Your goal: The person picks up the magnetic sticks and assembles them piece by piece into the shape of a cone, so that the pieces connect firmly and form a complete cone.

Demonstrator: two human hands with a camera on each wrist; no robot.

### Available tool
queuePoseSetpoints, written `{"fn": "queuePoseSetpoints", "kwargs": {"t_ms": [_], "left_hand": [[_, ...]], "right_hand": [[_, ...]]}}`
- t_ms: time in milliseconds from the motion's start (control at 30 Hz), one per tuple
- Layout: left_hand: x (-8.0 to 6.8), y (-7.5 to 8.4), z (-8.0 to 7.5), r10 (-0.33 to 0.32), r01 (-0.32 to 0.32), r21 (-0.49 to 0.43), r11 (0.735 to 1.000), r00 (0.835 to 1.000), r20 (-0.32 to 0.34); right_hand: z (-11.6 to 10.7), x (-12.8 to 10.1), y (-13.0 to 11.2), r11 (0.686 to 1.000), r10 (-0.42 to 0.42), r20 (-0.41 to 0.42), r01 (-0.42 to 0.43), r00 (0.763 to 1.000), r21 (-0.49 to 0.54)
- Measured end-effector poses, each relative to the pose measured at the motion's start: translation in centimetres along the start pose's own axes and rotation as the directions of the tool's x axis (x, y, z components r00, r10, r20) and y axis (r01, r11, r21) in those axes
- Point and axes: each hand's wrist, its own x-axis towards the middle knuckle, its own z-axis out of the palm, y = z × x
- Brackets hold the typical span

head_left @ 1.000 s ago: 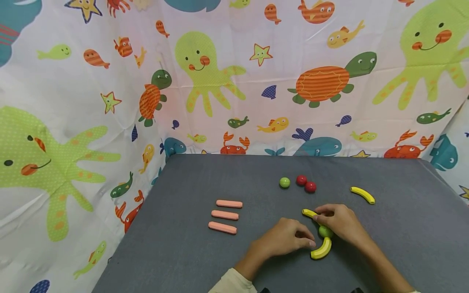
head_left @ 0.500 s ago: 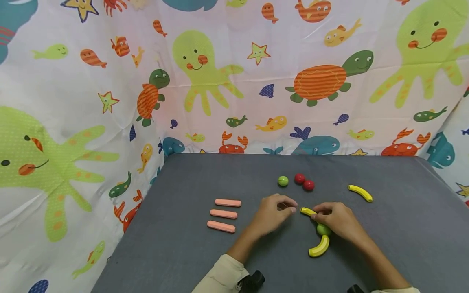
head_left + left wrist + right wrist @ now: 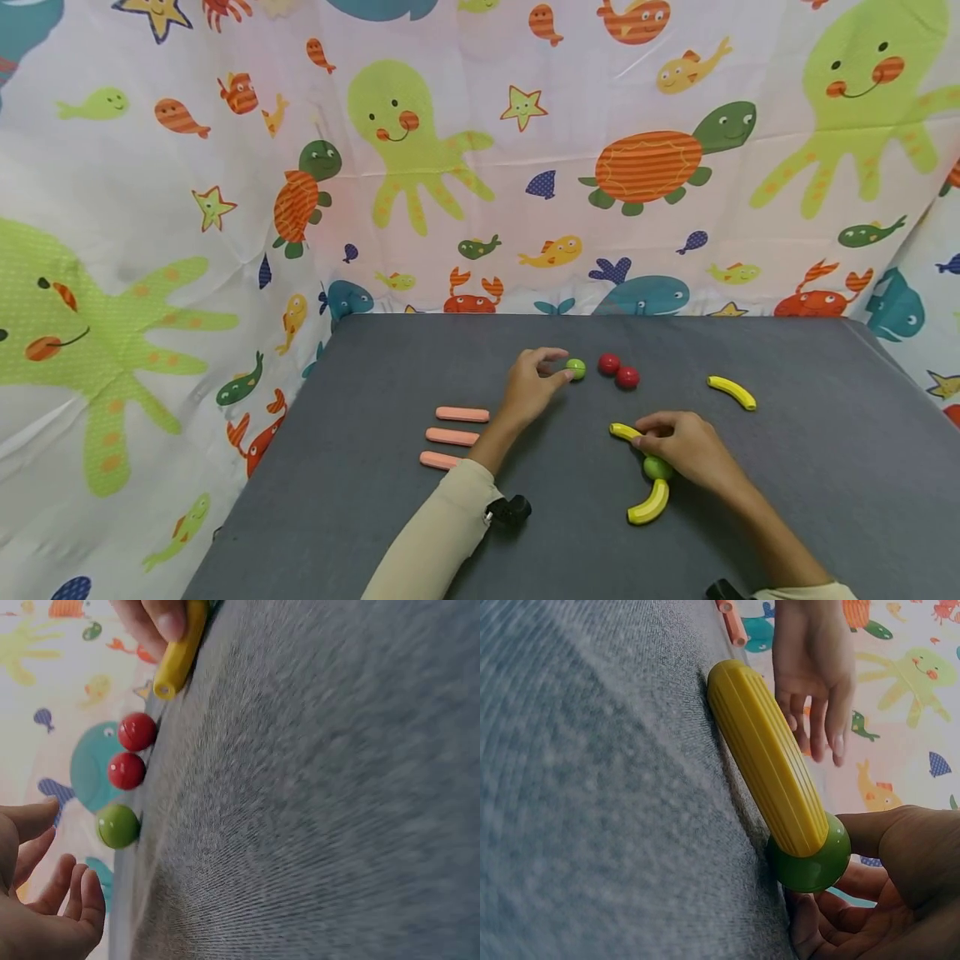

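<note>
My left hand (image 3: 531,387) reaches to the light green ball (image 3: 576,370), fingertips right at its left side. In the left wrist view, thumb and fingers of that hand are spread apart, beside the green ball (image 3: 118,826). My right hand (image 3: 681,446) pinches the upper toy banana (image 3: 624,431) between thumb and fingers. Below that banana lies a darker green ball (image 3: 657,468), and a second toy banana (image 3: 648,503) curves down from it. In the right wrist view, the lower banana (image 3: 769,757) covers part of the darker green ball (image 3: 817,866).
Two red balls (image 3: 618,372) lie right of the light green one. Another toy banana (image 3: 732,392) is at the right. Three pink sausage-like sticks (image 3: 453,437) lie left, partly behind my left forearm. A printed curtain (image 3: 450,167) hangs behind the grey table (image 3: 360,517).
My left hand has moved away from beside the lower banana, up and leftward to the light green ball. My right hand has stayed on the upper banana.
</note>
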Motion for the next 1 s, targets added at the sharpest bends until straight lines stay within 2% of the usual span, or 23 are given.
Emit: {"fn": "queuePoseSetpoints", "kwargs": {"t_ms": [200,367,533,733,1000], "left_hand": [[1.2,-0.7,0.3,-0.041,0.04,0.039,0.998,0.999,0.029],[1.5,-0.7,0.3,-0.091,0.082,0.072,0.994,0.988,0.123],[1.9,-0.5,0.7,-0.086,0.063,0.12,0.991,0.977,0.195],[1.8,-0.2,1.3,-0.065,0.036,0.154,0.987,0.98,0.187],[1.6,-0.1,1.6,-0.081,0.062,0.134,0.989,0.986,0.147]], "right_hand": [[0.1,0.0,0.1,1.0,-0.007,-0.002,0.007,1.0,0.011],[0.2,0.0,0.1,1.0,-0.011,-0.01,0.011,1.0,0.013],[0.1,-0.1,0.1,1.0,-0.007,-0.012,0.007,1.0,0.014],[0.0,-0.1,0.1,1.0,-0.009,0.003,0.009,1.0,0.016],[-0.1,-0.1,0.0,1.0,-0.004,0.007,0.004,1.0,0.02]]}}
